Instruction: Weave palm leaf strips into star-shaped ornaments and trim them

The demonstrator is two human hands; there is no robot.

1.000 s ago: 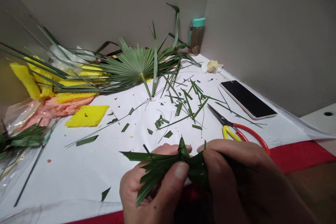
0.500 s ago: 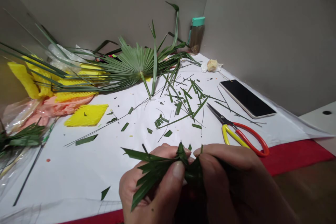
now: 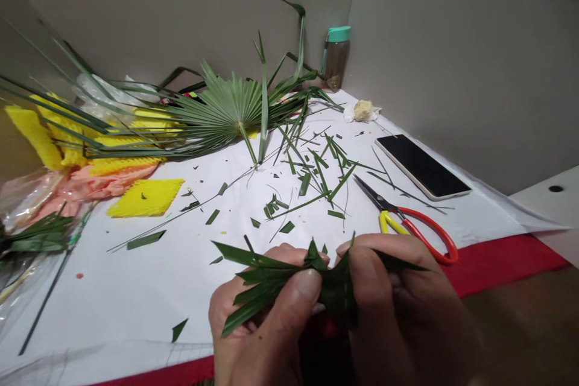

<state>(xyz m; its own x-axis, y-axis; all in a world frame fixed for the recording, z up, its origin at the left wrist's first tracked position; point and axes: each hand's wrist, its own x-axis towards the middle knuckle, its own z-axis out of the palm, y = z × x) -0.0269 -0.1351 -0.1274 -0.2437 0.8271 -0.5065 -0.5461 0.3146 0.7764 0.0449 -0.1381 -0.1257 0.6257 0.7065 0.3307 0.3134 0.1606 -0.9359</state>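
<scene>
Between my two hands is a folded piece of green palm leaf point(image 3: 266, 282), its cut, pointed strips fanning out to the left. My left hand point(image 3: 275, 319) pinches its middle, thumb pressed on top beside a small folded tip. With thumb and fingers closed, my right hand point(image 3: 389, 295) grips the right part of the same leaf, and a dark pointed end sticks out past the fingers. The fingertips under the leaf are hidden. Just beyond my right hand lie scissors point(image 3: 407, 217) with one red and one yellow handle, blades slightly apart.
Leaf scraps point(image 3: 316, 175) litter the white sheet point(image 3: 149, 289). Behind them lies a large fan palm leaf point(image 3: 237, 114). A phone point(image 3: 423, 166) rests at right, a bottle point(image 3: 337, 59) stands at the back, and yellow foam netting point(image 3: 145, 198) lies left, near pink cloth point(image 3: 99, 187).
My right hand has rolled slightly and risen, showing more of the leaf's dark right end. My left hand keeps its pinch. The whole view has shifted a little.
</scene>
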